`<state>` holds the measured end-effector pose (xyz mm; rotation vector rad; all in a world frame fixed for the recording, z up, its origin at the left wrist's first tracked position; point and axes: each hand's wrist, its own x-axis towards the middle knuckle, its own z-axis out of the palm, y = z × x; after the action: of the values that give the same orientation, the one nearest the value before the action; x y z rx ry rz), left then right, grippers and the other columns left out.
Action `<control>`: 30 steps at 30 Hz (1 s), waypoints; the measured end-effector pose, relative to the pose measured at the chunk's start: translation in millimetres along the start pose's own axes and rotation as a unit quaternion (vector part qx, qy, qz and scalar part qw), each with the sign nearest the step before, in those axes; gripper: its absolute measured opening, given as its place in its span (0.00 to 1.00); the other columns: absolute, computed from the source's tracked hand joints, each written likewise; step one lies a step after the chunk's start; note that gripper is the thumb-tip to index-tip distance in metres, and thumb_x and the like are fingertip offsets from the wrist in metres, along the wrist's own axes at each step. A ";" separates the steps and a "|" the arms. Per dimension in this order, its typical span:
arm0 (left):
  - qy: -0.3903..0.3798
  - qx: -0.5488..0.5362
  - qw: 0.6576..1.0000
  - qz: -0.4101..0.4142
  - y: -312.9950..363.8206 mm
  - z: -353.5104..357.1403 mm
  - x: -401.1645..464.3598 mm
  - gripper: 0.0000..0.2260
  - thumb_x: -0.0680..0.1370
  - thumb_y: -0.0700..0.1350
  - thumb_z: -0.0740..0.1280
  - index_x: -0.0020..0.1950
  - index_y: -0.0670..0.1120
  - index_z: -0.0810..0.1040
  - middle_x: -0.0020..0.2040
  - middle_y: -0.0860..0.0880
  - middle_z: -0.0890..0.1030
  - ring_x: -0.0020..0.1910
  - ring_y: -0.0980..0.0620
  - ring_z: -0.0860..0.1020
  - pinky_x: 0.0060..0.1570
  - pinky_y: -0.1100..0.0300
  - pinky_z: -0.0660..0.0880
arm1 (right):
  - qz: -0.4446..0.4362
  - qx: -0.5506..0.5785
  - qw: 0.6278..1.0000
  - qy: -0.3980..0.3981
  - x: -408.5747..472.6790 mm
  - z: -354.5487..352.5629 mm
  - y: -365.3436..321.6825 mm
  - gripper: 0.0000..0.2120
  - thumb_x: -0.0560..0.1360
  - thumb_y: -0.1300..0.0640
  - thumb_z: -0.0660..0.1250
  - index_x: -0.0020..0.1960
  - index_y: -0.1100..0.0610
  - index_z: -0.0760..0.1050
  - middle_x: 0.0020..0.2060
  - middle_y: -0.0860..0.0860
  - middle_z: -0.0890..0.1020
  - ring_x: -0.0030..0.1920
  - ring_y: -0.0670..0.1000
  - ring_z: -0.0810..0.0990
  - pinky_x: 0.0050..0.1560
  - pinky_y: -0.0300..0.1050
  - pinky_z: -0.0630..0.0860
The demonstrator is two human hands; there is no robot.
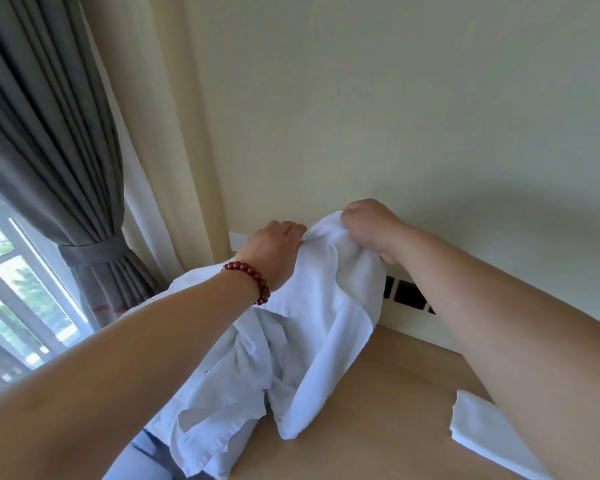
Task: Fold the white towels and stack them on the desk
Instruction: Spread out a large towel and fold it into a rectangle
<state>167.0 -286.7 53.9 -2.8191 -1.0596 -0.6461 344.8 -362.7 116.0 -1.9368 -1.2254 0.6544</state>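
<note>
A white towel (329,306) hangs lifted above the wooden desk (378,410), its lower end touching the desktop. My left hand (274,251), with a red bead bracelet on the wrist, pinches the towel's top edge. My right hand (371,226) grips the same edge just to the right, close beside the left. Under and left of the raised towel lies a crumpled pile of white towels (222,403) on the desk's left part. A folded white towel (489,434) lies flat at the desk's right, partly hidden by my right forearm.
The desk stands against a cream wall with a white baseboard strip holding dark sockets (407,294). A grey tied curtain (49,150) and a window (11,282) are on the left, beyond the desk's left edge.
</note>
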 end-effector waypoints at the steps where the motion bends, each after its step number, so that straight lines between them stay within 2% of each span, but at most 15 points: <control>1: 0.018 -0.024 1.000 0.005 11.7 3.0 1.6 0.19 0.83 0.44 0.59 0.74 0.45 0.68 0.69 0.46 0.74 0.66 0.44 0.71 0.63 0.49 0.72 | 0.024 0.029 0.999 0.010 -2.2 -11.0 4.0 0.10 0.74 0.64 0.55 0.35 0.56 0.66 0.32 0.53 0.69 0.34 0.53 0.67 0.35 0.42 0.62; 4: 0.055 -0.059 0.995 0.058 58.6 4.1 -0.5 0.32 0.78 0.43 0.65 0.80 0.48 0.57 0.76 0.43 0.65 0.72 0.42 0.65 0.69 0.46 0.68 | 0.074 0.084 0.993 0.038 -14.6 -43.9 14.9 0.08 0.73 0.64 0.55 0.37 0.58 0.69 0.34 0.56 0.72 0.37 0.55 0.72 0.38 0.47 0.67; 7: 0.133 -0.049 0.970 0.195 114.7 0.8 -7.8 0.35 0.73 0.42 0.66 0.79 0.50 0.57 0.74 0.41 0.68 0.70 0.40 0.68 0.66 0.47 0.69 | 0.108 0.140 0.983 0.053 -29.9 -74.4 24.7 0.11 0.75 0.67 0.54 0.37 0.59 0.70 0.32 0.55 0.73 0.35 0.55 0.74 0.36 0.43 0.70; 10: 0.182 -0.062 0.948 0.252 167.6 -6.9 -7.4 0.40 0.66 0.37 0.68 0.77 0.52 0.60 0.73 0.39 0.66 0.70 0.37 0.67 0.65 0.46 0.69 | 0.107 0.189 0.976 0.022 -42.0 -98.7 38.3 0.11 0.76 0.66 0.56 0.37 0.57 0.68 0.34 0.54 0.70 0.34 0.54 0.70 0.33 0.42 0.67; 12: 0.221 -0.070 0.935 0.267 194.2 -12.4 -0.8 0.37 0.66 0.36 0.65 0.74 0.54 0.65 0.72 0.40 0.64 0.70 0.37 0.67 0.64 0.47 0.68 | 0.113 0.241 0.964 0.006 -49.8 -113.5 45.5 0.07 0.79 0.62 0.58 0.43 0.57 0.70 0.39 0.55 0.72 0.37 0.55 0.71 0.36 0.44 0.69; 13: 0.248 -0.066 0.925 0.281 203.8 -14.7 3.8 0.33 0.67 0.35 0.64 0.72 0.53 0.70 0.71 0.41 0.67 0.69 0.38 0.68 0.63 0.47 0.69 | 0.126 0.248 0.961 0.009 -53.2 -121.1 48.9 0.06 0.80 0.62 0.58 0.45 0.58 0.71 0.39 0.55 0.72 0.37 0.54 0.72 0.36 0.44 0.70; 15: 0.301 -0.053 0.900 0.312 216.0 -17.3 15.4 0.22 0.69 0.33 0.63 0.60 0.49 0.82 0.64 0.43 0.77 0.64 0.39 0.75 0.58 0.48 0.71 | 0.168 0.263 0.950 0.021 -64.6 -136.1 54.9 0.07 0.78 0.65 0.55 0.44 0.59 0.70 0.34 0.55 0.72 0.35 0.55 0.73 0.35 0.42 0.70; 17: 0.327 -0.040 0.885 0.330 219.7 -19.6 27.6 0.12 0.71 0.34 0.66 0.48 0.46 0.84 0.54 0.49 0.84 0.58 0.43 0.80 0.54 0.49 0.73 | 0.198 0.300 0.932 0.043 -74.6 -151.3 63.7 0.09 0.74 0.66 0.53 0.42 0.60 0.70 0.33 0.55 0.74 0.34 0.55 0.75 0.38 0.43 0.73; 20: 0.325 -0.034 0.890 0.318 224.6 -21.8 39.2 0.11 0.67 0.34 0.67 0.44 0.45 0.83 0.40 0.51 0.82 0.46 0.45 0.80 0.48 0.53 0.72 | 0.193 0.330 0.920 0.079 -89.0 -168.8 74.5 0.11 0.71 0.65 0.54 0.47 0.59 0.74 0.42 0.57 0.77 0.41 0.56 0.78 0.46 0.48 0.77; 24: 0.310 -0.082 0.906 0.274 262.2 -35.4 44.3 0.13 0.68 0.35 0.57 0.44 0.41 0.80 0.31 0.48 0.76 0.33 0.44 0.74 0.35 0.57 0.69 | 0.117 0.270 0.953 0.075 -106.9 -184.0 88.3 0.05 0.76 0.58 0.63 0.43 0.56 0.77 0.38 0.54 0.81 0.38 0.55 0.79 0.41 0.45 0.74; 26: 0.254 -0.099 0.937 0.220 283.8 -46.8 49.5 0.10 0.70 0.37 0.56 0.44 0.41 0.77 0.29 0.49 0.71 0.29 0.44 0.72 0.31 0.61 0.64 | 0.084 0.265 0.958 0.069 -113.8 -188.5 95.4 0.10 0.78 0.51 0.64 0.50 0.55 0.81 0.40 0.51 0.84 0.38 0.52 0.82 0.41 0.45 0.77; 27: 0.198 -0.080 0.959 0.186 290.6 -49.6 54.5 0.06 0.73 0.38 0.57 0.44 0.42 0.73 0.28 0.52 0.68 0.29 0.43 0.71 0.31 0.60 0.63 | 0.073 0.270 0.957 0.081 -116.5 -191.0 98.8 0.14 0.79 0.46 0.63 0.53 0.54 0.81 0.41 0.51 0.85 0.37 0.52 0.82 0.40 0.45 0.78; 29: 0.094 -0.029 0.987 0.129 294.2 -48.0 65.0 0.01 0.78 0.41 0.56 0.46 0.46 0.65 0.30 0.53 0.66 0.31 0.43 0.71 0.32 0.57 0.64 | 0.057 0.280 0.951 0.119 -120.7 -195.2 107.2 0.19 0.80 0.39 0.60 0.59 0.53 0.78 0.47 0.51 0.85 0.39 0.51 0.83 0.42 0.46 0.78; 30: 0.076 -0.018 0.990 0.115 292.4 -45.7 68.4 0.02 0.79 0.41 0.56 0.47 0.47 0.64 0.30 0.53 0.67 0.32 0.43 0.71 0.33 0.56 0.65 | 0.046 0.278 0.951 0.129 -124.7 -194.5 110.5 0.21 0.80 0.37 0.61 0.60 0.52 0.76 0.51 0.51 0.84 0.43 0.52 0.84 0.45 0.47 0.79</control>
<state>384.3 -476.5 148.9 -2.8083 -0.6909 -0.8438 495.7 -567.2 147.2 -1.5446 -0.6946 0.6804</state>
